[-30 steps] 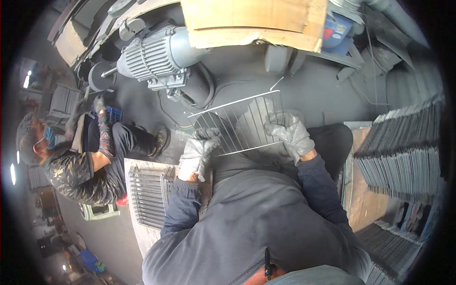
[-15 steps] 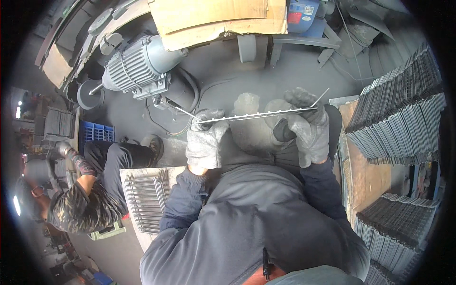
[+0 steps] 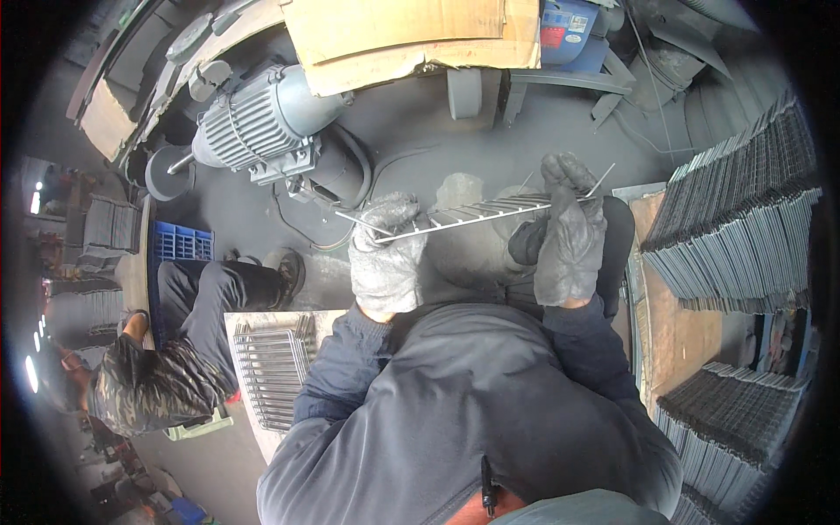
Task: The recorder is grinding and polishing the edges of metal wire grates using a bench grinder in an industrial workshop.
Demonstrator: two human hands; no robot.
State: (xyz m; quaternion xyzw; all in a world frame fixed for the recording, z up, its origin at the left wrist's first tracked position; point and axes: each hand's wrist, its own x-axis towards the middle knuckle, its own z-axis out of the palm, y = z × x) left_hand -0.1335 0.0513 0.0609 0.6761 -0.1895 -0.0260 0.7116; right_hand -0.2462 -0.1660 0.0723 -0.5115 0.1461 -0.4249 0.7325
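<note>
While we hold our two forearms out in front of us, a wire rack [image 3: 465,222] hangs between our gloved hands above our lap, seen nearly edge-on, with its left end slightly nearer to us than its right. Our left hand [image 3: 386,254] grasps the left end, the fingers of its grey glove curled around the wire; our right hand [image 3: 569,232] grips the right end, its fingers bent over the far side. A thin wire end juts out past each glove. We cannot tell how each finger sits inside the thick cloth.

Just beside our left sleeve, a bundle of wire racks [image 3: 269,376] lies on a pale board [image 3: 326,320]. Further left we see a co-worker [image 3: 157,385] in a camouflage top, seated on a pale green stool [image 3: 199,427], near a blue crate [image 3: 184,242].

On the far left stands a grey ribbed motor [image 3: 254,118] with a round wheel [image 3: 168,175] at its shaft. Torn cardboard [image 3: 411,35] spans the far side, a blue container [image 3: 564,44] to its right. To our right, well apart from our hands, rise tall stacks of dark mesh panels [image 3: 731,236].
</note>
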